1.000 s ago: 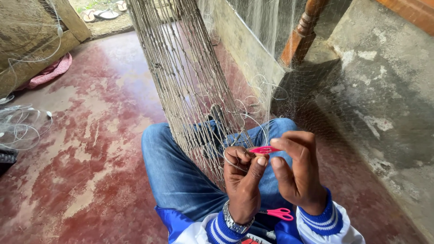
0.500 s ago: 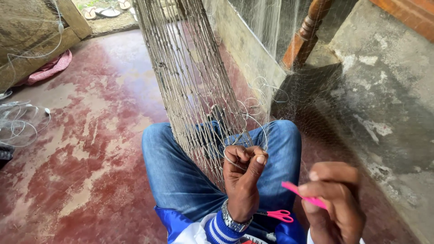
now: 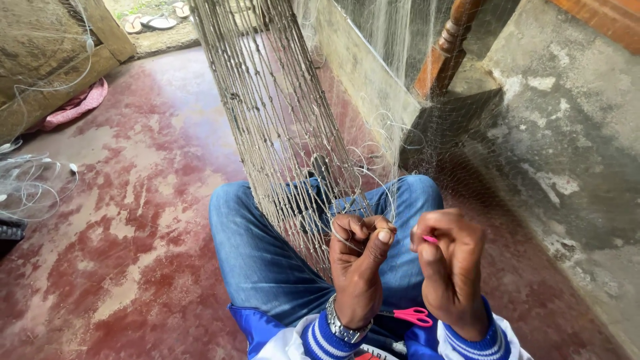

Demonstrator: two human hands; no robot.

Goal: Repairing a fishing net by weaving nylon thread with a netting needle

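Keep the net [image 3: 280, 133] taut where it hangs over your knees, and hold the mesh steady while the pink needle [image 3: 430, 239] comes in beside it; a slack mesh would likely make a loose knot. Your left hand [image 3: 357, 257] sits at the net's lower edge, wrist upright, fingers curled together and pinching the twine. Your right hand [image 3: 450, 267] is just right of the net, knuckles up, fingers closed on the needle. Pink scissors [image 3: 410, 315] lie below the net, in your lap.
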